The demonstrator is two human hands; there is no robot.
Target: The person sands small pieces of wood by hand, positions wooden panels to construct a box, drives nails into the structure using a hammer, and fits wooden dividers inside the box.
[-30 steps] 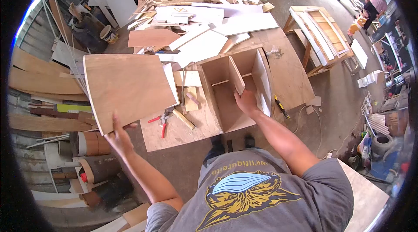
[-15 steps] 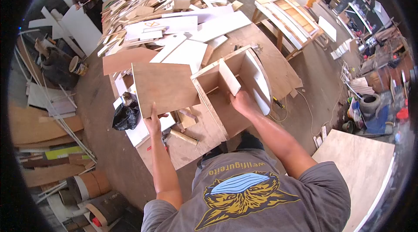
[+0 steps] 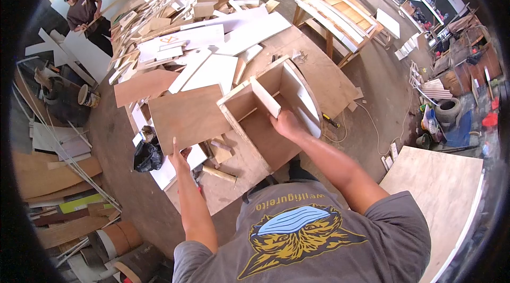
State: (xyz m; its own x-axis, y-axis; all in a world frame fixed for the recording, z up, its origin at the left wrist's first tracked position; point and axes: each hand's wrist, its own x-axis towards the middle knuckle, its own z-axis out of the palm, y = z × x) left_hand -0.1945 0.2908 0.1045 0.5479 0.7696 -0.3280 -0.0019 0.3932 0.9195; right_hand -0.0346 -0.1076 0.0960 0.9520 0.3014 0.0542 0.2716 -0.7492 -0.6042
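My left hand [image 3: 179,156] grips the near edge of a thin brown plywood panel [image 3: 188,115], its index finger lying along the top face. The panel is beside the left wall of an open wooden box [image 3: 248,149] with a curved right side. Inside the box, my right hand [image 3: 287,125] is closed on the near end of a small pale divider board [image 3: 265,99]. The palm side of that hand is hidden. A wooden-handled tool [image 3: 219,173] lies on the worktable [image 3: 212,204], near my left hand.
Offcuts [image 3: 154,22] and white boards [image 3: 255,33] pile up beyond the box. A black plastic bag [image 3: 148,156] hangs at the table's left. A screwdriver [image 3: 331,120] lies right of the box. Another person [image 3: 85,12] stands far left. A framed wooden piece [image 3: 340,14] stands behind.
The whole view has shifted, so the box, panel and table appear farther left. Both hands keep their holds on the panel and the divider board.
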